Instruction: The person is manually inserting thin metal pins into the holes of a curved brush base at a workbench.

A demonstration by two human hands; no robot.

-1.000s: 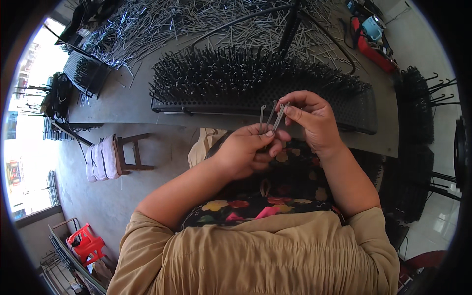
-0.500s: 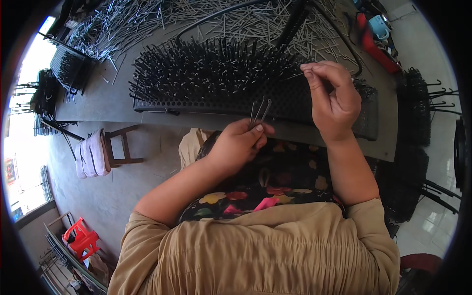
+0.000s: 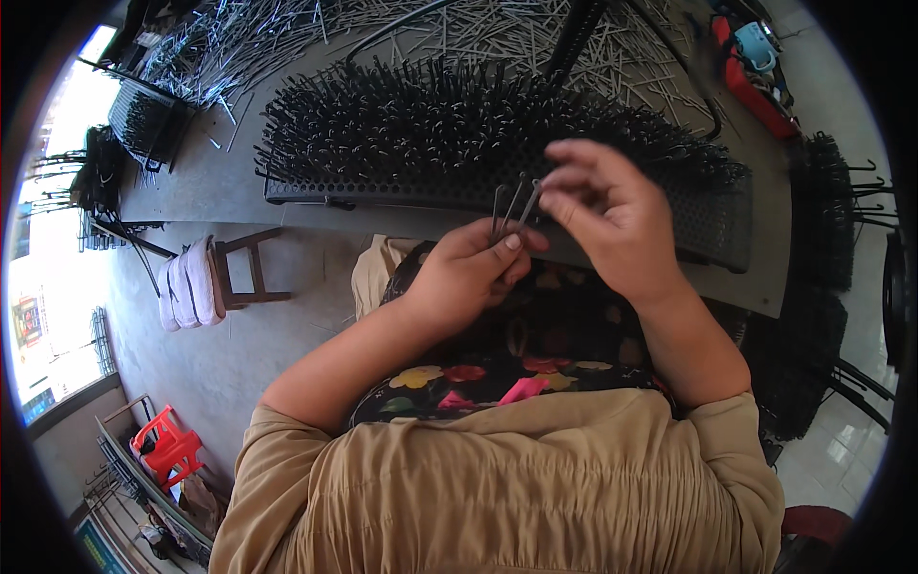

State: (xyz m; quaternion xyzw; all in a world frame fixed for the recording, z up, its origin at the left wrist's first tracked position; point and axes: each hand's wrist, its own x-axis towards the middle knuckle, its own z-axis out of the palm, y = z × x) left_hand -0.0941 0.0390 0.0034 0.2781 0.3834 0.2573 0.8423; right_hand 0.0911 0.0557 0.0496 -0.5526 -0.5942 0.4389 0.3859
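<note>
My left hand (image 3: 478, 268) is closed around a few thin metal wires (image 3: 512, 209) with small bent ends, which stick up past the thumb. Just to their right is my right hand (image 3: 612, 215), its thumb and fingers apart; it is slightly blurred and nothing shows between them. Whether a fingertip touches the nearest wire end, I cannot tell. Beyond both hands stands a long black perforated rack (image 3: 421, 199), its holes crowded with upright black wires (image 3: 402, 124) that have curled tips.
Loose grey metal rods (image 3: 459, 38) lie heaped across the back of the table (image 3: 210, 196). A smaller filled rack (image 3: 143, 129) sits at the far left. At the right are a red object (image 3: 751, 91) and a light-blue cup (image 3: 755, 48). A wooden stool (image 3: 253, 273) stands left below.
My right hand has come away from the rack, moving left and down toward the wires in my left hand, and its pinch has opened. My left hand has barely moved.
</note>
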